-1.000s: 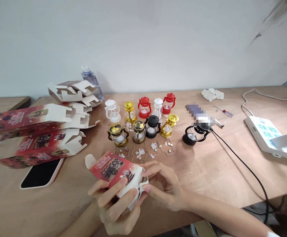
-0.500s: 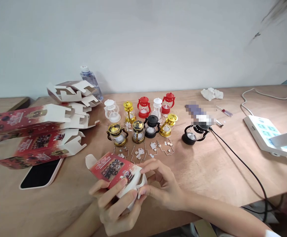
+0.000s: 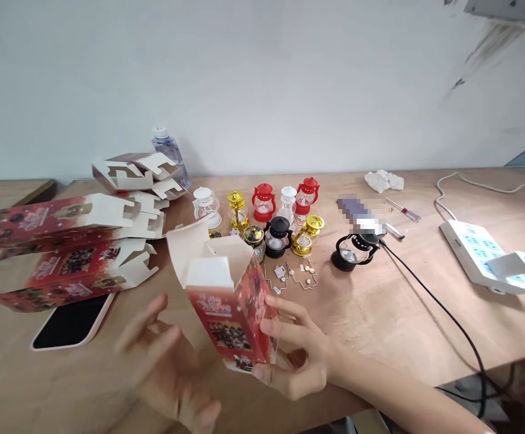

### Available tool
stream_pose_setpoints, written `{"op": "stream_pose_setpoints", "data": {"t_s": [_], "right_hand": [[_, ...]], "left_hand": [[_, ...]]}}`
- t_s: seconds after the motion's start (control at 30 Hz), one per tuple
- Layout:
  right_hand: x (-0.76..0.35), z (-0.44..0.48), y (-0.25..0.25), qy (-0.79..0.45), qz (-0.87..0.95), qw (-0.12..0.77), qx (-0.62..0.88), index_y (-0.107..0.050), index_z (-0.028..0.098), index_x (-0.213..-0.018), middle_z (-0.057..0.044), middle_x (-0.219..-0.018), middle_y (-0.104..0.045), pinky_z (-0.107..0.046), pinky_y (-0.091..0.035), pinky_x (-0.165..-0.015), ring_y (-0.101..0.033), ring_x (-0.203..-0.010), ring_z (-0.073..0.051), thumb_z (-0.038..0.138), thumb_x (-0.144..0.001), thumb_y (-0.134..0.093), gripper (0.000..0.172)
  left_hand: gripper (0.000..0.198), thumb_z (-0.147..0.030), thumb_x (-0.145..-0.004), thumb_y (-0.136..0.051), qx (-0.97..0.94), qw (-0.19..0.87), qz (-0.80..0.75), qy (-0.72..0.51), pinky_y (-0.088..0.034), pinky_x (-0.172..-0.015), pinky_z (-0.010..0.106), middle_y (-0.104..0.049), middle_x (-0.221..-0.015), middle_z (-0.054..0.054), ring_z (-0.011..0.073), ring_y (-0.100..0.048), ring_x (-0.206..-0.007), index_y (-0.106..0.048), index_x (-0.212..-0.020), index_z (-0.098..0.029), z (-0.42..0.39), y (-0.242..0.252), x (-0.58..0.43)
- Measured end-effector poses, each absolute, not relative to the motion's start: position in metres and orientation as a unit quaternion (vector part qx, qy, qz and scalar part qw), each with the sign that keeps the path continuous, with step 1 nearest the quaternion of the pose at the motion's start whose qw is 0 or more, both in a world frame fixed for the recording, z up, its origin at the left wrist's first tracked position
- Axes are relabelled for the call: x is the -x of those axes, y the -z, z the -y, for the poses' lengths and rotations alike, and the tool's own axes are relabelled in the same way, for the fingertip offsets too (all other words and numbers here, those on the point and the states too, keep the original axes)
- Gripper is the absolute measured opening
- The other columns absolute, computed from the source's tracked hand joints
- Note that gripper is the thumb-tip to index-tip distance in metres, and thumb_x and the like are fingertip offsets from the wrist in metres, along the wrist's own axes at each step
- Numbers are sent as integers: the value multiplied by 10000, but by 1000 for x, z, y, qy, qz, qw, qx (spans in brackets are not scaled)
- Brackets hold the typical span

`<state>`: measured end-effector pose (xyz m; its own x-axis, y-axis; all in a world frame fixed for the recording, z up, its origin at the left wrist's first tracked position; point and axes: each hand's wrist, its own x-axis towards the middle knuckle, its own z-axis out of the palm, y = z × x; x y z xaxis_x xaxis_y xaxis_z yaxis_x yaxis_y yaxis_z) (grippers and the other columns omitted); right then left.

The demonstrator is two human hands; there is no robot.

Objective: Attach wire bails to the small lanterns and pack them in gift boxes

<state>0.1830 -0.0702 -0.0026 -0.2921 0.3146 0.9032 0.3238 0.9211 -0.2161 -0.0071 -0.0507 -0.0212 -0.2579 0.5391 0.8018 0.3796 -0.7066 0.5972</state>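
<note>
A red printed cardboard box (image 3: 230,313) stands nearly upright in my right hand (image 3: 301,349), its white top flaps raised and its top open. The fingers and thumb of that hand wrap the box's lower right side. To the left of the box, my left hand (image 3: 167,361) is blurred by motion, holding nothing, with its fingers apart. Behind the box are several small lanterns: white (image 3: 207,208), gold (image 3: 308,235), red (image 3: 263,202) and black (image 3: 278,236). The box partly hides the black-and-gold lanterns (image 3: 255,240) and some small metal parts.
Several flattened or half-folded red boxes (image 3: 63,271) lie at left, over a phone (image 3: 72,322). A water bottle (image 3: 170,157) stands behind them. At right are a black lantern (image 3: 355,250), a black cable (image 3: 434,301), a screwdriver (image 3: 404,210), crumpled tissue (image 3: 383,181) and a power strip (image 3: 483,256).
The box has been turned from lying tilted to nearly upright, flaps up. My left hand has let go of it and moved left; my right hand now holds it alone.
</note>
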Motion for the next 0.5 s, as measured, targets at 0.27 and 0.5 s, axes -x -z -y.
{"op": "stream_pose_setpoints", "data": {"t_s": [0.27,0.5], "right_hand": [[-188,63,14,186,858,448,170,-650,291,-825,0,-1152,-609,-440,-525,-1020,-453,-1294,-248,433,-767,-703,161],[-278,56,-11,259,639,453,565,-439,337,-1339,-92,-1495,-232,-651,-321,-1086,-233,-1425,-373,240,-793,-703,613]], "left_hand": [[850,-309,-684,-765,-717,159,-403,-547,-525,-884,371,-496,-1310,96,260,-550,-1123,-357,-1427,-243,44,-6,4],[640,-293,-629,-786,-729,194,-374,-539,-605,-645,403,-624,-969,55,258,-664,-802,-508,-1204,-259,46,1,-4]]}}
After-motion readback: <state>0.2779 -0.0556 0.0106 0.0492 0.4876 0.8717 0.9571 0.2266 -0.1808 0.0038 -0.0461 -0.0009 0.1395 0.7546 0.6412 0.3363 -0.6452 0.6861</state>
